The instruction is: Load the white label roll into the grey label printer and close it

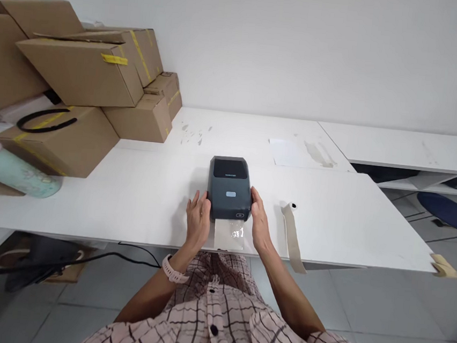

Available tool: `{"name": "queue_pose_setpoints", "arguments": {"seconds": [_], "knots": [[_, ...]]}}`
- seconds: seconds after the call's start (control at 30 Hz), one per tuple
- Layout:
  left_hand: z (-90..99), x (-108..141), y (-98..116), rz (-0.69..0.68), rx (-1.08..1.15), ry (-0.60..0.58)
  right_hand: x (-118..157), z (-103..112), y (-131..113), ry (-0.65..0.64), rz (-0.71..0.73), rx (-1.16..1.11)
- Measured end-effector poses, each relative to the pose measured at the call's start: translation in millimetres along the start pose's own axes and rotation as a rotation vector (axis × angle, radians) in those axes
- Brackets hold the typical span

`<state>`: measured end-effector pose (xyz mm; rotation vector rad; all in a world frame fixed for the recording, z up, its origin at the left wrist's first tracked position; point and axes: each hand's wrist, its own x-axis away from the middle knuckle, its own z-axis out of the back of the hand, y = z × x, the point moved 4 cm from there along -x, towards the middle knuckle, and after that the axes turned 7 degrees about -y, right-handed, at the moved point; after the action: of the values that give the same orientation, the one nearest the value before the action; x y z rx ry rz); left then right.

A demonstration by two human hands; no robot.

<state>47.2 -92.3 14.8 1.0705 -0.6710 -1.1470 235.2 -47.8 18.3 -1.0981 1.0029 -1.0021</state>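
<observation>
A dark grey label printer stands on the white table near its front edge, its lid down. From its front slot a strip of clear, shiny label film sticks out toward me. My left hand presses against the printer's left side, thumb along the casing and other fingers partly curled. On the opposite side, my right hand grips the casing with its fingers along the edge. Between them the two hands hold the printer. Right of my right hand lies a partly unrolled paper roll, its tail hanging over the table edge.
Cardboard boxes are piled at the left, with a black band on one. A mint-green bottle lies tilted before them. A white sheet lies farther back. Brown tape covers the right corner; a blue stool stands beyond.
</observation>
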Motion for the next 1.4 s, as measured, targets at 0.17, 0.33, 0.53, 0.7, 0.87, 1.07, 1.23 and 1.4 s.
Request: {"name": "queue_pose_setpoints", "arguments": {"seconds": [0.17, 0.33, 0.53, 0.7, 0.87, 1.07, 1.23, 1.4], "knots": [[-8.3, 6.4, -7.4, 0.0, 0.113, 0.011, 5.8, -6.6, 4.1, 0.019, 0.012, -0.008], [-1.0, -3.2, 6.8, -0.007, 0.277, -0.005, -3.6, 0.6, -3.0, 0.022, 0.1, -0.1], [22.9, -74.6, 46.7, -0.181, 0.375, -0.043, -72.1, 7.7, -65.7, 0.027, 0.294, 0.172], [9.5, -102.7, 5.6, 0.121, 0.043, 0.001, -160.4, 3.0, -93.5, 0.079, 0.379, 0.395], [-9.6, -95.8, -26.2, 0.268, -0.071, -0.191, -211.8, 11.6, -98.7, 0.023, 0.404, 0.468], [-7.6, -104.9, -20.4, 0.255, -0.15, -0.161, -166.4, 6.3, -109.6, -0.096, 0.607, 0.696], [-9.1, -107.5, -14.8, 0.222, -0.231, -0.181, -151.2, -33.0, -49.0, -0.644, 0.352, 0.906], [-8.6, -107.6, -13.9, 0.228, -0.266, -0.202, -169.2, -54.0, -13.1, -0.779, 0.076, 0.935]]}}
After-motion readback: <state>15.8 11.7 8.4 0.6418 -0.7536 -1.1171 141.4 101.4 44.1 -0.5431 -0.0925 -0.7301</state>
